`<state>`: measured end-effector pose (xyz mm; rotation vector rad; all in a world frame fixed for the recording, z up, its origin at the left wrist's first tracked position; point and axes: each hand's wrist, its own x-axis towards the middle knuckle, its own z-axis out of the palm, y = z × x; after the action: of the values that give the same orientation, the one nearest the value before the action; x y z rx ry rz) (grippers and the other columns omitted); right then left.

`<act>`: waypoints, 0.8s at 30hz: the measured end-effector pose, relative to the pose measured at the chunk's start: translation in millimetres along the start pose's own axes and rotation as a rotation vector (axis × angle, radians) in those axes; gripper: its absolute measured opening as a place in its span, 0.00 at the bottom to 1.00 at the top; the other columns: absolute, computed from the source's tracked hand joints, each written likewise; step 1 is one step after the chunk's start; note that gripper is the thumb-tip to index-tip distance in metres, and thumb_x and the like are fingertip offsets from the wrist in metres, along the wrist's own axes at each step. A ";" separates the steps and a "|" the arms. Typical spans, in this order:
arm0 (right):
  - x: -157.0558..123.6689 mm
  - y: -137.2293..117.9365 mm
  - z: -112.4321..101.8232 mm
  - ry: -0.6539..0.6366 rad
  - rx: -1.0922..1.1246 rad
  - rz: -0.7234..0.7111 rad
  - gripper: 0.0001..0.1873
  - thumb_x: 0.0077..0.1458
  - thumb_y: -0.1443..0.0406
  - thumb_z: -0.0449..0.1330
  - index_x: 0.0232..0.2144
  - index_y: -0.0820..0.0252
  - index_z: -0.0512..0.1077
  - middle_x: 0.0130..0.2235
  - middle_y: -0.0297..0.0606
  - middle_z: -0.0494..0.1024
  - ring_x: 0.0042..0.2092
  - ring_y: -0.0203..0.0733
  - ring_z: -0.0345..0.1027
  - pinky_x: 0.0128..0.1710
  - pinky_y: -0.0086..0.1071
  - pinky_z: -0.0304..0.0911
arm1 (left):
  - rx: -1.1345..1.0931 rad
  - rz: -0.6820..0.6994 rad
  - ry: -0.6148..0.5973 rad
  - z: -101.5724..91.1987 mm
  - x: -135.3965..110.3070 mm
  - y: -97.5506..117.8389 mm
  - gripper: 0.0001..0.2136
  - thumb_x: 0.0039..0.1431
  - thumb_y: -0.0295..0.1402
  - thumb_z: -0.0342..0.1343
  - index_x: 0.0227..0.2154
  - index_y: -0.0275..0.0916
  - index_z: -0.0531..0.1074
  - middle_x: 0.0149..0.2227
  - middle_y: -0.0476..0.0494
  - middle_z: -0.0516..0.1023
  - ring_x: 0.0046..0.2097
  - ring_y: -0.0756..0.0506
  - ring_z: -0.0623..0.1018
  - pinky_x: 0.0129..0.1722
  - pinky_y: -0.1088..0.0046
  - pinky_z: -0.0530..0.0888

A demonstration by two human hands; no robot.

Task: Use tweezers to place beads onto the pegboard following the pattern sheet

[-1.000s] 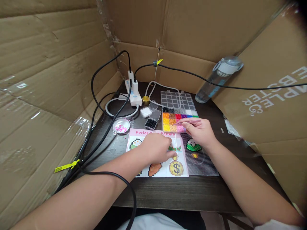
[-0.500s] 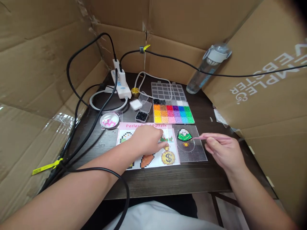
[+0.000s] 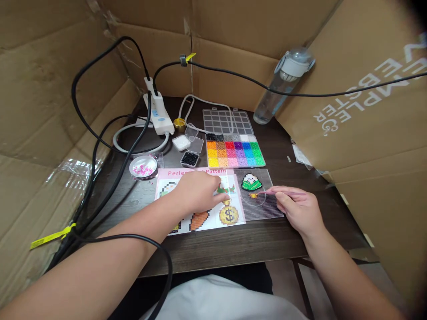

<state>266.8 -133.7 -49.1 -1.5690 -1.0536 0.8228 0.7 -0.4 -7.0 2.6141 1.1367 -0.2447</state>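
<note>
Fig. Beadwork on my dark wooden worktop (image 3: 196,249): one figure filled, one partial.
On the clear gridded plastic pegboard (image 3: 267,210), one small orange-and-yellow bead patch (image 3: 253,196) fills little of its faint ring, so I judge it unfinished; one black-edged, white-and-green bead figure (image 3: 251,183) beyond looks complete. My right hand (image 3: 300,211) has its grip closed on one slim pink pair of tweezers (image 3: 289,193), tip beside the patch; my left hand (image 3: 199,189), thumb and forefinger apart, rests on one pink-bordered paper pattern sheet (image 3: 240,215). Farther: one multicoloured bead box (image 3: 237,166), two small clear boxes (image 3: 190,158).
</note>
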 end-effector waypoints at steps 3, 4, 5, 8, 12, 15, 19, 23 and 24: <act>0.0 -0.6 0.1 -0.004 -0.029 -0.003 0.18 0.55 0.52 0.71 0.35 0.62 0.86 0.28 0.45 0.83 0.19 0.32 0.57 0.17 0.29 0.53 | -0.010 0.000 0.003 -0.4 0.0 0.1 0.23 0.65 0.56 0.54 0.37 0.41 0.79 0.34 0.37 0.82 0.40 0.36 0.81 0.35 0.65 0.68; 0.1 -0.4 0.0 -0.005 -0.032 -0.003 0.18 0.55 0.52 0.71 0.35 0.62 0.86 0.28 0.45 0.83 0.19 0.32 0.57 0.17 0.29 0.53 | -0.006 0.001 -0.001 -0.7 -0.1 0.2 0.22 0.65 0.56 0.54 0.37 0.41 0.79 0.34 0.37 0.82 0.40 0.36 0.81 0.35 0.65 0.68; 0.1 -0.1 0.0 -0.006 -0.034 -0.002 0.18 0.55 0.52 0.71 0.35 0.61 0.86 0.27 0.44 0.83 0.19 0.32 0.57 0.17 0.29 0.53 | 0.000 0.002 -0.006 -1.2 -0.1 0.4 0.23 0.65 0.56 0.53 0.38 0.41 0.79 0.35 0.37 0.82 0.40 0.36 0.81 0.35 0.65 0.68; 0.3 0.2 0.4 0.002 -0.027 -0.001 0.17 0.55 0.52 0.71 0.35 0.61 0.86 0.27 0.44 0.83 0.19 0.31 0.57 0.17 0.28 0.53 | 0.021 -0.003 -0.031 -2.8 -0.2 1.4 0.23 0.66 0.56 0.52 0.39 0.41 0.79 0.36 0.37 0.83 0.41 0.36 0.81 0.34 0.66 0.68; 0.3 0.4 1.0 0.003 -0.030 -0.002 0.16 0.55 0.53 0.71 0.34 0.60 0.87 0.28 0.45 0.83 0.19 0.31 0.57 0.17 0.27 0.53 | 0.033 -0.004 -0.040 -3.4 0.1 1.9 0.24 0.66 0.57 0.52 0.39 0.41 0.79 0.37 0.37 0.84 0.40 0.36 0.81 0.34 0.66 0.67; 0.2 1.7 0.2 -0.007 -0.031 0.004 0.15 0.56 0.53 0.71 0.35 0.60 0.87 0.30 0.45 0.84 0.19 0.31 0.57 0.17 0.28 0.53 | 0.038 0.006 -0.032 -2.9 0.2 1.7 0.24 0.66 0.57 0.51 0.39 0.40 0.79 0.37 0.36 0.84 0.40 0.36 0.81 0.33 0.66 0.66; 0.0 4.0 -1.8 -0.022 -0.029 0.010 0.15 0.57 0.54 0.70 0.37 0.59 0.86 0.32 0.46 0.85 0.20 0.32 0.58 0.17 0.29 0.55 | 0.039 0.004 -0.039 -4.1 -0.4 2.4 0.24 0.67 0.57 0.51 0.39 0.41 0.79 0.37 0.37 0.84 0.40 0.35 0.81 0.33 0.65 0.66; -0.1 4.8 -3.1 -0.030 -0.022 0.013 0.15 0.57 0.55 0.70 0.38 0.60 0.86 0.30 0.45 0.84 0.20 0.32 0.58 0.18 0.29 0.56 | 0.032 -0.003 -0.045 -5.4 -0.8 3.1 0.23 0.67 0.56 0.52 0.39 0.41 0.79 0.37 0.37 0.84 0.40 0.35 0.81 0.33 0.65 0.66; 0.0 5.0 -3.3 -0.034 -0.021 0.015 0.15 0.57 0.55 0.70 0.38 0.61 0.86 0.29 0.44 0.83 0.20 0.32 0.58 0.18 0.29 0.55 | 0.027 -0.003 -0.044 -5.3 -0.7 3.0 0.23 0.66 0.56 0.52 0.39 0.41 0.79 0.37 0.37 0.84 0.41 0.35 0.81 0.33 0.65 0.66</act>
<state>270.9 -135.4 -53.2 -1.5877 -1.0791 0.8532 2.7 -1.1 -1.3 2.6168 1.1309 -0.3192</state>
